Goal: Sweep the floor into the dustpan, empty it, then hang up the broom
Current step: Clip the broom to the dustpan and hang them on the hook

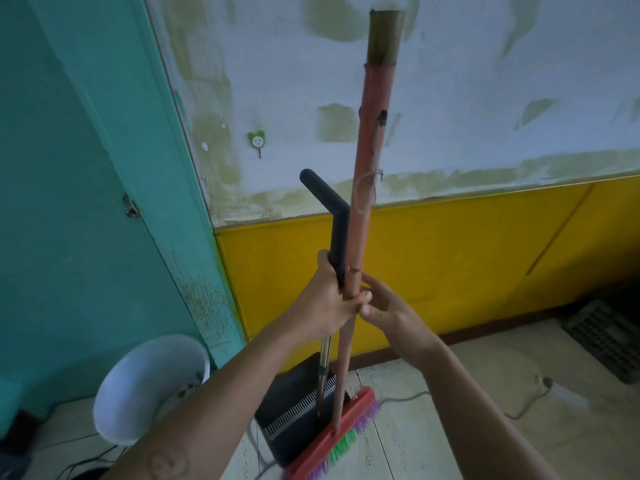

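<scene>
left hand (329, 299) clamped round broom (363, 202) and dustpan (298, 403) handles; right hand (388, 310) loosely curled beside. sweeping apparently over. hanging on wall hook (257, 143) remains.

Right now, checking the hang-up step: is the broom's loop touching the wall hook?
Apart. The head view shows the broom's loop well right of the wall hook, bare wall between them.

Red wooden-handled broom (363, 188) upright at centre, black long-handled dustpan (294, 407) just left of it, handles touching. Left hand (329, 299) around both handles; right hand (391, 310) against broom handle from right. White plastic bucket (138, 389) on floor, left of dustpan. Small green smiley wall hook (256, 142) on wall behind, above-left.
</scene>
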### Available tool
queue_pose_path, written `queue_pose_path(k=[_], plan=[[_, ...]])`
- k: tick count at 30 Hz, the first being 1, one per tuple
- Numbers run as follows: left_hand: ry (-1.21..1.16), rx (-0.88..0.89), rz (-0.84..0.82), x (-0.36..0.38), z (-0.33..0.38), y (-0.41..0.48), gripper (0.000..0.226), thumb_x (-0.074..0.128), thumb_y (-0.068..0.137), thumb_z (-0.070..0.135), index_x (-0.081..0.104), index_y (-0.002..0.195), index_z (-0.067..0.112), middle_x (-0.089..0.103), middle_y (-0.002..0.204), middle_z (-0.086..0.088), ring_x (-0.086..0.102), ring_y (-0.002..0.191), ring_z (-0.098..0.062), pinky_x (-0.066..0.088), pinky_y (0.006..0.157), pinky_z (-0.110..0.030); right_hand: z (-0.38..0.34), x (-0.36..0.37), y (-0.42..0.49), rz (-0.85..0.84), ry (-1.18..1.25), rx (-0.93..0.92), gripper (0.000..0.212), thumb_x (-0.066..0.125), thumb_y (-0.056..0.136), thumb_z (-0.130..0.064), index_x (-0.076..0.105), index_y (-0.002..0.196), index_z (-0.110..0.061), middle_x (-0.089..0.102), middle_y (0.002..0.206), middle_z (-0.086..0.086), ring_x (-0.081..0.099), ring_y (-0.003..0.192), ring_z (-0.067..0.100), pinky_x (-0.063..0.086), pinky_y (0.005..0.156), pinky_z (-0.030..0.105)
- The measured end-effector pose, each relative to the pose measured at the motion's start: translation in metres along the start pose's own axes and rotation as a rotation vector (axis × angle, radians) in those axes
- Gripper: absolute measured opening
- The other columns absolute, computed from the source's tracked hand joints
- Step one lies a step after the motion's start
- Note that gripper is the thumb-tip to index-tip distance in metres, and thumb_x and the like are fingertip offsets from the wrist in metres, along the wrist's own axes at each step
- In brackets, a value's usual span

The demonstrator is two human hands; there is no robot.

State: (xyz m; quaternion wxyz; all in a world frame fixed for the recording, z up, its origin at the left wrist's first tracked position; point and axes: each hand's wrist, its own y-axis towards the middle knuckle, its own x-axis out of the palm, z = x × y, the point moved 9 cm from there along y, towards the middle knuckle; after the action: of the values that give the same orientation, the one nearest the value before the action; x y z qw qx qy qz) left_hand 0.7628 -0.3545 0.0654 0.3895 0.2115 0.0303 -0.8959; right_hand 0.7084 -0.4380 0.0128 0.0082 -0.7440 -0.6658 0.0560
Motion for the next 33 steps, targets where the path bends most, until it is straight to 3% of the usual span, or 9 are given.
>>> queue_pose_path(k=[4,9,14,20,23,25,27,29,33], plan=[[0.042,0.017,-0.057,0.007,0.008,0.003,0.058,0.068,0.090,0.023,0.024,0.126,0.011,0.047,0.078,0.006,0.054,0.063,0.007,0.047,0.061,-0.015,0.012,0.033,0.008,-0.209,-0.088,0.003,0.063,0.079,0.068,-0.023,0.051,0.124,-0.015,0.063,0.111,0.000,0.062,0.104,0.010,0.054,0.085,0.028],[0.049,0.060,-0.068,0.011,0.018,0.008,0.058,0.068,0.089,0.021,0.023,0.124,0.012,0.042,0.073,0.006,0.053,0.059,0.006,0.044,0.058,-0.014,0.004,0.027,0.015,0.132,0.110,-0.167,0.032,0.061,0.070,-0.006,0.063,0.100,-0.015,0.069,0.088,0.003,0.068,0.086,0.008,0.057,0.075,0.030],[0.098,0.114,-0.104,0.016,0.023,0.010,0.037,0.068,0.089,0.024,0.039,0.106,0.009,0.045,0.083,0.005,0.051,0.063,0.002,0.050,0.069,-0.023,0.011,0.018,0.014,0.293,0.093,-0.251,0.017,0.058,0.074,-0.012,0.064,0.083,-0.026,0.057,0.069,0.018,0.051,0.064,0.033,0.043,0.052,0.060],[0.030,0.117,-0.105,0.016,0.027,0.018,0.037,0.069,0.087,0.031,0.041,0.106,0.015,0.056,0.081,-0.006,0.058,0.074,-0.022,0.053,0.077,-0.044,0.000,0.014,0.012,0.325,0.081,-0.248,0.024,0.057,0.071,-0.014,0.061,0.062,-0.036,0.048,0.053,0.001,0.038,0.053,0.023,0.032,0.045,0.042],[-0.008,0.084,-0.197,0.020,0.024,0.018,0.034,0.067,0.087,0.029,0.041,0.107,0.020,0.059,0.089,-0.002,0.062,0.086,-0.015,0.052,0.086,-0.046,-0.001,0.016,0.011,0.290,0.110,-0.274,0.031,0.062,0.078,-0.007,0.068,0.077,-0.037,0.062,0.065,0.011,0.052,0.063,0.040,0.045,0.056,0.046],[-0.031,0.057,-0.235,0.019,0.019,0.017,0.030,0.066,0.089,0.019,0.044,0.110,0.018,0.064,0.103,-0.002,0.063,0.104,-0.014,0.051,0.094,-0.045,0.001,0.024,0.013,0.211,0.122,-0.278,0.025,0.066,0.079,-0.007,0.067,0.097,-0.026,0.069,0.082,0.007,0.066,0.079,0.025,0.055,0.066,0.037],[-0.071,0.026,-0.236,0.014,0.014,0.016,0.025,0.064,0.088,0.008,0.050,0.108,0.016,0.066,0.109,-0.001,0.060,0.113,-0.013,0.048,0.099,-0.046,0.007,0.031,0.016,0.133,0.097,-0.215,0.032,0.064,0.076,-0.010,0.059,0.108,-0.011,0.065,0.085,-0.007,0.061,0.079,0.003,0.049,0.067,0.025],[-0.140,0.005,-0.234,0.007,0.013,0.014,0.028,0.062,0.082,-0.002,0.053,0.100,0.017,0.068,0.108,-0.003,0.061,0.115,-0.015,0.046,0.100,-0.051,0.012,0.032,0.017,0.083,0.025,-0.124,0.041,0.061,0.072,-0.010,0.053,0.112,-0.017,0.054,0.085,-0.005,0.052,0.074,0.003,0.044,0.067,0.024],[-0.263,0.008,-0.343,0.004,0.016,0.006,0.039,0.052,0.074,-0.022,0.052,0.098,0.009,0.065,0.109,-0.015,0.058,0.121,-0.023,0.041,0.104,-0.055,0.009,0.032,0.015,-0.060,-0.059,-0.108,0.027,0.071,0.076,-0.006,0.055,0.086,-0.024,0.046,0.071,-0.003,0.045,0.065,0.010,0.039,0.062,0.027]])
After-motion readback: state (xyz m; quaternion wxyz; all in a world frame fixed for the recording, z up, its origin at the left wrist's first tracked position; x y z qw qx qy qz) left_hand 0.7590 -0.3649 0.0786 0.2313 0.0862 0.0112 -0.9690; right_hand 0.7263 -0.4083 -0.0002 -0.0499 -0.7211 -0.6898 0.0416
